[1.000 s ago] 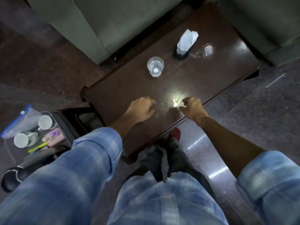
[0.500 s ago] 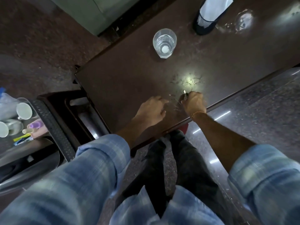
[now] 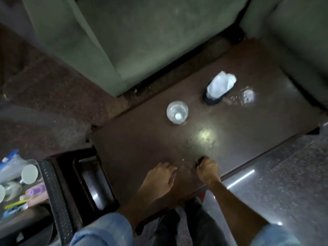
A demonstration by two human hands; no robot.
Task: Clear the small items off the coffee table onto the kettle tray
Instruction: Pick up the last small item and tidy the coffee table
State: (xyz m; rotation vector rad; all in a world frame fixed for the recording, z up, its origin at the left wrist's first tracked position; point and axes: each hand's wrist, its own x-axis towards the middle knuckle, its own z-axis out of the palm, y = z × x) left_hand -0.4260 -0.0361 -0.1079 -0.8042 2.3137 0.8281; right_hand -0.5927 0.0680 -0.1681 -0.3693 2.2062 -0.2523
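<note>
A second ago a small bright item was seen on the coffee table (image 3: 134,150) at the fingertips of the right hand (image 3: 208,170); half a second ago it was being closed on; now nothing of it is shown on the wood — only a fist with something dark at the knuckle line. It is judged that the small item has been gathered into that fist, though the thing itself cannot be made out. The right hand is seen with fingers curled tight and tucked under, knuckles toward the far side, wrist laid at the near edge of the table. The left hand (image 3: 158,178) is rested flat on the table just left of it, fingers loosely bent and slightly spread, nothing held as far as can be told; the two hands are near but apart. Farther on, a glass (image 3: 177,112) is stood upright in mid-table, and a dark holder with white tissue (image 3: 220,87) lies beyond it to the right. The kettle tray (image 3: 23,190) is glimpsed at the far left, on a lower level, cups and small things already on it — well apart from the hands. A carry leftward is what the task is judged to call for next.
</note>
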